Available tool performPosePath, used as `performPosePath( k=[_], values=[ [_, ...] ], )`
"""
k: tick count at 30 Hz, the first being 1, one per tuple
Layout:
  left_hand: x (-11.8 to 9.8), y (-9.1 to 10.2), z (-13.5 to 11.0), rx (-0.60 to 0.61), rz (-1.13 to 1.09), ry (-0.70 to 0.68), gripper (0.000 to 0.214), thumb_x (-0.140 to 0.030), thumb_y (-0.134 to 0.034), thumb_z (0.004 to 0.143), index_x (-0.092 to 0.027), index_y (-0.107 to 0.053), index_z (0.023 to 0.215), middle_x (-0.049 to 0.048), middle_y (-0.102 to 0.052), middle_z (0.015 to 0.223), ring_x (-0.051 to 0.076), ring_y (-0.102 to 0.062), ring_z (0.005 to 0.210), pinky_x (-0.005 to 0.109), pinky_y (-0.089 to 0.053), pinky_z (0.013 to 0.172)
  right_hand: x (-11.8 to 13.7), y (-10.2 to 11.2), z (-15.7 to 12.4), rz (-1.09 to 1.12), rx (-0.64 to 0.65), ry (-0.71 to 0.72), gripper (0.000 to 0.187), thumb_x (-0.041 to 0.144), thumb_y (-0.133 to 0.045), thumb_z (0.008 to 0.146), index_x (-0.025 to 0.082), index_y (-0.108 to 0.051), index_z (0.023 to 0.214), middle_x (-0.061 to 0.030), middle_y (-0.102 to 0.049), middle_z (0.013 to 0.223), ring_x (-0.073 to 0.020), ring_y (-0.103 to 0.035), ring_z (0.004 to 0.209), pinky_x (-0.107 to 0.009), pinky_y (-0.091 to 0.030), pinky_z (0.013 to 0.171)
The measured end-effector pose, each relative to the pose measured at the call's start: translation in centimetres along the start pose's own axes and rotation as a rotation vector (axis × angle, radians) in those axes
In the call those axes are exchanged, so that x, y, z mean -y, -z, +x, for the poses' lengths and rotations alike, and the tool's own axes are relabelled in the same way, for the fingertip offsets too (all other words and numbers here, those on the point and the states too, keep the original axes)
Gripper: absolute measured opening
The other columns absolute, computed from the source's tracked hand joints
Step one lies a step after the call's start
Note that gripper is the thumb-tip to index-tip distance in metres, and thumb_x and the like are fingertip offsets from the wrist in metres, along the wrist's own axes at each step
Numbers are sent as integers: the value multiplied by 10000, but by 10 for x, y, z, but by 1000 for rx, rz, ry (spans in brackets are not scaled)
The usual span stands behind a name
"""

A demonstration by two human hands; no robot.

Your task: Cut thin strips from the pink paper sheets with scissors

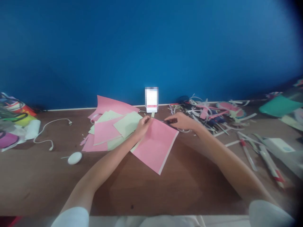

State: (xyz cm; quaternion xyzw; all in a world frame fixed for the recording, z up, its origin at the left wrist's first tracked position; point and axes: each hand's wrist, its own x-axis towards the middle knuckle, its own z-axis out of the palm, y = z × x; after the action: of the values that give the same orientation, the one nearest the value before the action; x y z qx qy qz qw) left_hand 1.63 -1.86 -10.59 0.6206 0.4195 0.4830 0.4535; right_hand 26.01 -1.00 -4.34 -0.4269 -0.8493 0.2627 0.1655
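Observation:
A pink sheet of paper [157, 146] with pale borders along its edges lies turned like a diamond in front of me. My left hand [142, 125] pinches it near its top corner, where a short pale strip [153, 114] sticks up. Just to the right of that corner, my right hand [181, 120] hovers with thumb and fingers apart, and I see nothing held in it. Pink and pale green sheets [109, 130] are piled loosely left of my left hand.
A lit phone [151, 99] leans against the blue wall. Paper scraps and strips [205, 110] heap up at the right, with a cutter knife [271, 164] nearer me. A white cable [42, 129] and round white disc [74, 158] lie at left on the brown table [151, 195].

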Motion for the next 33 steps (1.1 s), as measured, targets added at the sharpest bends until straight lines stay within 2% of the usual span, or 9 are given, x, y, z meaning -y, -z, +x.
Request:
performPosePath(
  k=[5,8,12,14,18,22,25,28,33],
  values=[
    [2,0,1,9,-48,57,296,-454,-561,850,-162,-606,867,12,-590,802,140,-539,762,237,-410,691,-7,0,1,32,-106,-53,335,280,-604,758,190,-713,1062,-38,-724,839,-173,-629,707,-281,-483,660],
    [4,0,1,16,-62,84,264,-422,-564,846,-166,-616,886,12,-607,814,144,-556,772,242,-420,702,-14,-3,5,81,-174,-53,328,337,-639,756,190,-697,1044,-53,-720,893,-190,-644,777,-305,-502,720],
    [3,1,0,34,-49,120,217,-377,-558,842,-178,-630,890,8,-626,816,146,-571,772,246,-431,709,-20,-7,8,209,-171,-76,381,389,-683,730,187,-665,1052,-76,-713,974,-218,-656,867,-345,-519,780],
    [1,1,0,83,-54,129,230,-361,-577,831,-182,-642,960,25,-650,892,160,-591,830,260,-443,750,-21,-7,8,270,-157,-86,367,391,-685,727,181,-663,1028,-76,-713,958,-218,-660,861,-349,-522,786],
    [-5,4,0,271,-46,87,399,-345,-653,793,-183,-610,1155,85,-643,1102,195,-596,982,291,-450,827,-16,-7,8,357,-174,-86,364,358,-712,694,166,-657,998,-56,-708,857,-199,-654,791,-347,-514,786],
    [-10,7,0,347,78,101,554,-403,-691,763,-197,-544,1256,52,-652,875,170,-608,778,258,-441,653,-6,-9,7,453,-161,-111,395,326,-737,661,162,-624,1002,-54,-694,841,-187,-645,781,-331,-511,770],
    [-13,5,-1,359,193,106,554,-449,-702,741,-195,-558,1212,8,-612,728,142,-562,629,236,-382,551,4,-16,7,460,-171,-67,443,278,-744,633,176,-583,1033,-58,-681,927,-193,-631,855,-302,-504,742],
    [-17,0,-2,367,283,85,519,-461,-702,733,-188,-579,1157,-7,-595,676,129,-528,578,233,-344,524,11,-23,7,417,-142,-32,373,240,-691,658,178,-593,1013,-27,-664,840,-170,-612,768,-275,-483,678],
    [-22,-2,-3,390,287,70,519,-461,-687,750,-187,-569,1175,-13,-581,667,127,-517,582,235,-335,535,11,-28,7,267,-203,-14,297,186,-603,673,182,-659,964,0,-637,758,-141,-572,686,-260,-438,658]
  ],
)
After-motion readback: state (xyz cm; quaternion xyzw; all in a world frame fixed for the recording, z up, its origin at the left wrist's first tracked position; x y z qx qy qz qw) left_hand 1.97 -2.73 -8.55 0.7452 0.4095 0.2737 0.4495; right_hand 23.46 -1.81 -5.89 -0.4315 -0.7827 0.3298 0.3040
